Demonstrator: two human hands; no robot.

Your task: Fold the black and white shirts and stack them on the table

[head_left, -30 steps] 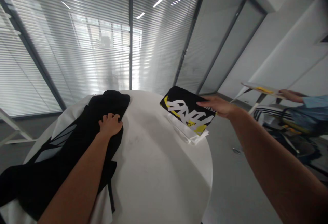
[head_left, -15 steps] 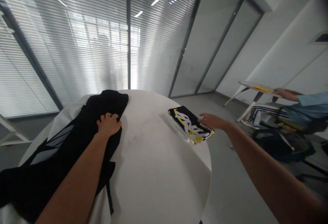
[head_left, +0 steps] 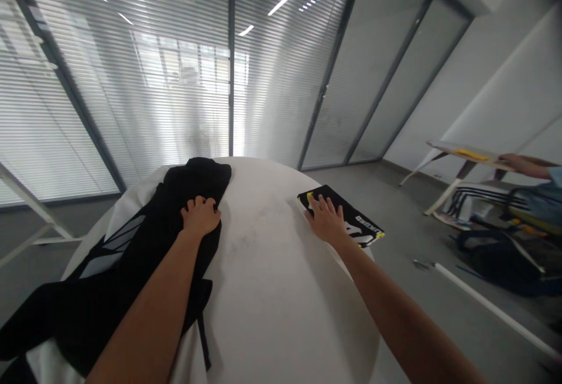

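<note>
Head view: a black, soft-looking garment with grey panels [head_left: 136, 261] is spread along the left side of a round white table [head_left: 272, 290], with white fabric [head_left: 132, 202] showing beside it. The left hand [head_left: 201, 217] is laid on its upper part, fingers parted and bent; whether any cloth is pinched beneath them cannot be told. On the table's right side, by the rim, lies a flat black folded item, apparently cloth, printed in white and yellow [head_left: 352, 211]; it is partly covered by the right hand [head_left: 325, 220], which is opened wide, palm down, with nothing seen to be gripped. For even pressing, the palm is best held level and the weight shared across the spread fingers, so that the folds are not dragged askew. Care is called for at the outer corner (it seems to reach past the rim), and force is better directed over the supported part. On the left, a light touch should suffice, since loose cloth could be rucked by bent fingertips; the thin black strap [head_left: 204, 340] trailing near the garment is best left unpulled.
</note>
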